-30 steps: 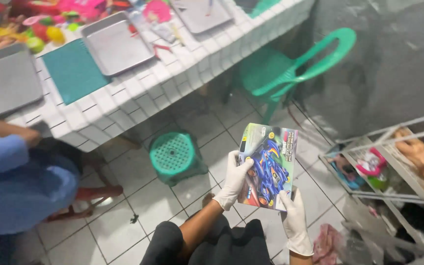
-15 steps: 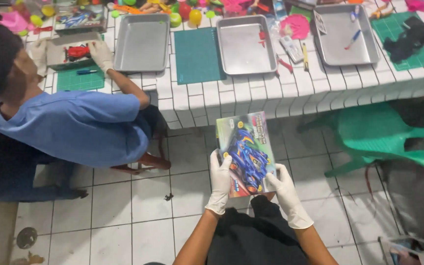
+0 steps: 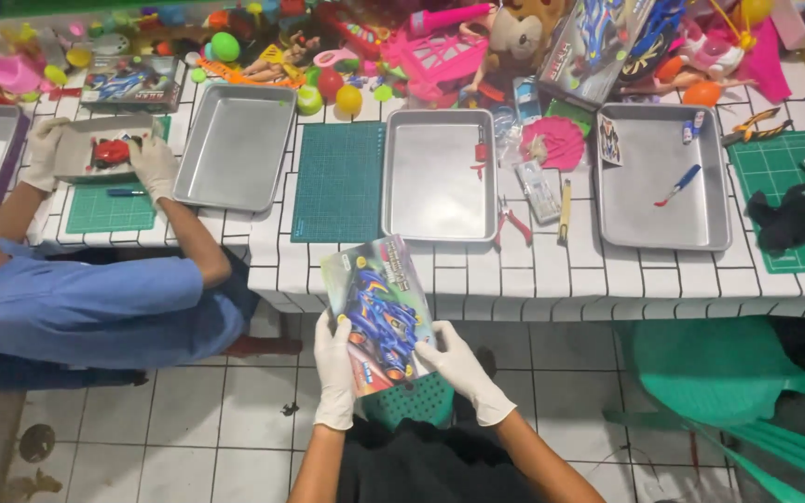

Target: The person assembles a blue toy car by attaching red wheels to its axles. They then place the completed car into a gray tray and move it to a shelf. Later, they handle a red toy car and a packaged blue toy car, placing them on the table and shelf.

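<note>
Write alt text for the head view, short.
Two white-gloved hands, left hand and right hand, hold a toy car kit box by its lower edges above a tiled floor. Ahead, a white tiled table carries metal trays, green cutting mats and toys; a co-worker in blue sits at left.

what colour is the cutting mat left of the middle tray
Dark green with a fine grid, the cutting mat shows best in the head view.

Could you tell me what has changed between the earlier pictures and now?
The view swung from the floor and shelves to the white tiled table. The colourful toy car box stayed gripped in both gloved hands, left hand and right hand, throughout.
</note>
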